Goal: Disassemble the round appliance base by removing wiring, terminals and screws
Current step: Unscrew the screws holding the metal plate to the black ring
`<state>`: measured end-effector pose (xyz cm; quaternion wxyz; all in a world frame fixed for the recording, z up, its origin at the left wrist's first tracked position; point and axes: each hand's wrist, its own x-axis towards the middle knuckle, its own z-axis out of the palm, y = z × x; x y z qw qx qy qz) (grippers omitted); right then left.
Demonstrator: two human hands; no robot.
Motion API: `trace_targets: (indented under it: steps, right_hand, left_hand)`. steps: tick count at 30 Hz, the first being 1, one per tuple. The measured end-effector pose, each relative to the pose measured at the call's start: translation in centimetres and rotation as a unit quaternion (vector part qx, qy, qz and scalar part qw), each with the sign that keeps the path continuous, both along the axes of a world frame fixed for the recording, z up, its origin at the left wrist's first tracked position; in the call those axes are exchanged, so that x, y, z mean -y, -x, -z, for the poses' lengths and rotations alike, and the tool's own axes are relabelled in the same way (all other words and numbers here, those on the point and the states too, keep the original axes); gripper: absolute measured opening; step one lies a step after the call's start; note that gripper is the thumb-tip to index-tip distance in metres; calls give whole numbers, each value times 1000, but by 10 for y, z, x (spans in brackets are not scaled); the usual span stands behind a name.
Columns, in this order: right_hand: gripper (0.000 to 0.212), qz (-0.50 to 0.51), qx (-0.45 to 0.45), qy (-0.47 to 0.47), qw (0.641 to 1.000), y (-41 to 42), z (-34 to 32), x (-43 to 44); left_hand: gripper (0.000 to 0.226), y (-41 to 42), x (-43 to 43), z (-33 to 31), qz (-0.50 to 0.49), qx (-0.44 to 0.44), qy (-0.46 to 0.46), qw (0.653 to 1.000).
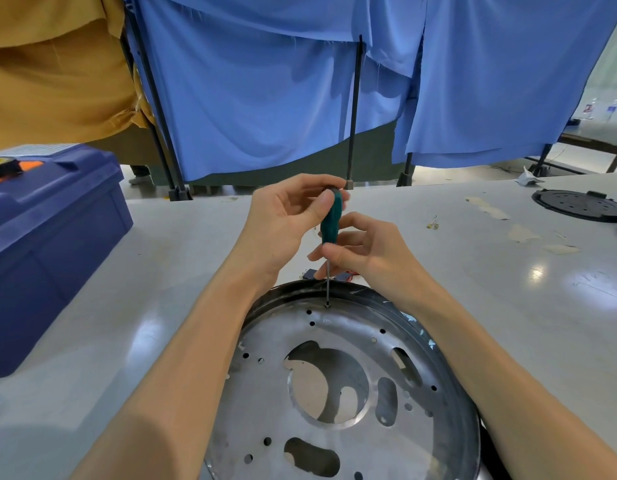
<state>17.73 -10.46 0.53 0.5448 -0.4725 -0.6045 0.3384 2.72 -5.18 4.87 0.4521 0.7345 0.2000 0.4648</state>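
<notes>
A pale grey counter [438,271] is filling the lower view, its glossy top reflecting ceiling lights and carrying patches of torn tape near the right edge. Behind its far edge, blue curtains [265,98] are hanging from black poles, with a mustard cloth [57,81] draping at the upper left.

A large blue toolbox [50,244] is sitting at the counter's left edge, with a black tape roll [2,166] lying on its lid. A black round cover [577,204] is lying flat near the far right corner, well apart from the work.

The round appliance base [272,393], a perforated metal disc with a dark rim, is resting at the near edge, between the two forearms. A green-handled screwdriver [331,216] is standing almost upright over the base's far rim, its tip sitting on a screw [327,304] just inside that rim.

The left hand [283,223] is curling its thumb and fingers round the top of the handle. The right hand [366,254] is pinching the screwdriver where handle meets shaft. Small dark parts [310,273] are lying just beyond the rim, partly hidden by the hands.
</notes>
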Motion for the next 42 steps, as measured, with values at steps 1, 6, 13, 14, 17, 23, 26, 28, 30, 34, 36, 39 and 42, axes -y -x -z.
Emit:
trace_targets:
  steps: [1, 6, 13, 14, 17, 23, 26, 28, 30, 34, 36, 39, 42]
  right_hand:
    - [23, 4, 9, -2, 1000, 1, 0, 0]
    - [12, -5, -3, 0, 1000, 0, 0, -1]
    - [26, 5, 36, -9, 999, 2, -1, -1]
    - [25, 5, 37, -9, 999, 1, -1, -1]
    - [13, 0, 19, -3, 1000, 0, 0, -1]
    - [20, 3, 38, -5, 999, 2, -1, 0]
    - [11, -4, 32, 2, 999, 0, -1, 0]
    - [14, -6, 25, 7, 1000, 0, -1, 0]
    - [14, -8, 29, 7, 1000, 1, -1, 1]
    - [22, 0, 31, 0, 1000, 1, -2, 1]
    - [18, -2, 22, 3, 1000, 0, -2, 0]
    - [14, -3, 20, -2, 1000, 1, -2, 1]
    - [19, 0, 26, -9, 1000, 3, -3, 2]
  left_hand:
    - [18, 0, 0, -1, -4, -1, -10, 1000]
    - [19, -3, 2, 1, -13, -4, -5, 1000]
    - [21, -3, 1, 0, -32, -20, -25, 999]
    - [20, -4, 1, 0, -41, -27, -27, 998]
    - [19, -2, 1, 1, -17, -16, -4, 1000]
    - [18, -2, 0, 2, -21, -20, -23, 999]
    - [23, -5, 1, 3, -14, -34, -14, 999]
    - [28, -4, 1, 3, 14, -18, 14, 1000]
    - [26, -2, 1, 3, 31, -4, 21, 999]
    - [23, -3, 0, 2, -10, -20, -14, 1000]
    - [22, -2, 0, 3, -10, -20, -6, 1000]
    - [24, 0, -2, 3, 35, 6, 23, 999]
    - [20, 0, -2, 3, 22, 6, -10, 1000]
